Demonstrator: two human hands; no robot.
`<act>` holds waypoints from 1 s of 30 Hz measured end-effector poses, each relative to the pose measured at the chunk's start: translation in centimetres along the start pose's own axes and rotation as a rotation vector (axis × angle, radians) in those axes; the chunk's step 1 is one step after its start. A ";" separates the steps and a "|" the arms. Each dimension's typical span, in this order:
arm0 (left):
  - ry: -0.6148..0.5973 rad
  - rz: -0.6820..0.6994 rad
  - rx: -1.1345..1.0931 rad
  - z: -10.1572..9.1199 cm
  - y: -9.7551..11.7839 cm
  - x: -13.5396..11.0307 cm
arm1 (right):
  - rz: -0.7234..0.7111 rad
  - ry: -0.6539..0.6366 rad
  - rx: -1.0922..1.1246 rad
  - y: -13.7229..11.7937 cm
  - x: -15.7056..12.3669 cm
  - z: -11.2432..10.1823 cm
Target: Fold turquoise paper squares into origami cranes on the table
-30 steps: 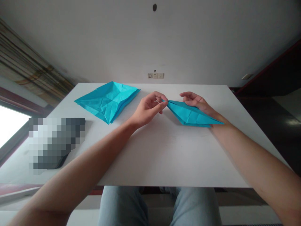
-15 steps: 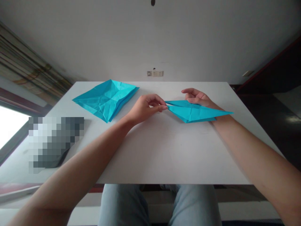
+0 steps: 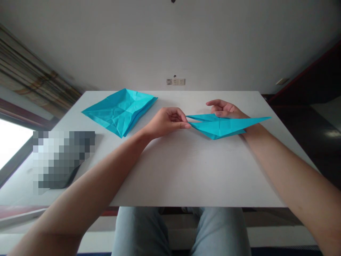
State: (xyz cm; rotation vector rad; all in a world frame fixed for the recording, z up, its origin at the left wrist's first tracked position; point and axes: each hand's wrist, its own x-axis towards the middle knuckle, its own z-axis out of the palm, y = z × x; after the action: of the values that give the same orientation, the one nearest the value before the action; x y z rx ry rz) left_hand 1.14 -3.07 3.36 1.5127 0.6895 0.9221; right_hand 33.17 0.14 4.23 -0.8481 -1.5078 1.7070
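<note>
The left hand (image 3: 166, 122) pinches the narrow end of a long turquoise folded-paper diamond (image 3: 221, 126), while the open right hand (image 3: 226, 109) rests against it, seemingly steadying it; a creased turquoise paper square (image 3: 119, 113) lies apart on the white tabletop (image 3: 202, 170).

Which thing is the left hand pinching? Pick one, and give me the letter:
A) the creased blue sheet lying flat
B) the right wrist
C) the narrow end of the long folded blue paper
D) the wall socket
C. The left hand pinches the narrow end of the long folded blue paper with its fingertips, while the creased blue sheet lies apart from it.
</note>
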 end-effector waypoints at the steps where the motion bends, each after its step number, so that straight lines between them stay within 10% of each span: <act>1: -0.006 0.005 -0.018 0.0 0.0 0.0 | 0.004 -0.001 -0.005 0.0 0.0 0.0; 30: 0.298 0.061 0.044 1.6 0.3 0.2 | -0.316 0.268 -0.273 0.3 0.0 5.1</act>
State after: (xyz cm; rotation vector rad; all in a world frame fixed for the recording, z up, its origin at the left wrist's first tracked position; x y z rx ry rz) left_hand 2.61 -3.78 3.62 1.4557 0.8862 1.1999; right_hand 28.89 -2.57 4.51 -0.8819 -1.6092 1.1296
